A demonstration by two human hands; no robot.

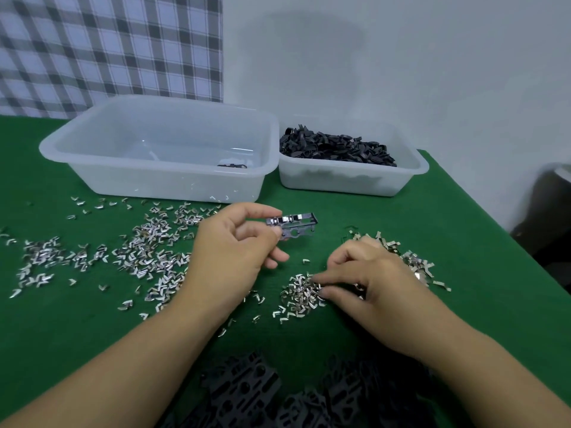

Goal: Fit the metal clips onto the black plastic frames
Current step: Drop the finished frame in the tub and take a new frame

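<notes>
The left hand [234,248] pinches a thin black plastic frame [293,227] by one end, above the green table; the right hand [364,273] picks among small, light, slippery bent metal clips [304,293], best nipped at the fold.

Soft, even, fairly bright light. A faint broad shadow lies on the wall [309,57] at upper centre. The clips [148,251] glint. Wide-angle bending tilts the curtain [108,47] at upper left; the frames [244,393] at the bottom edge look blurred.
</notes>
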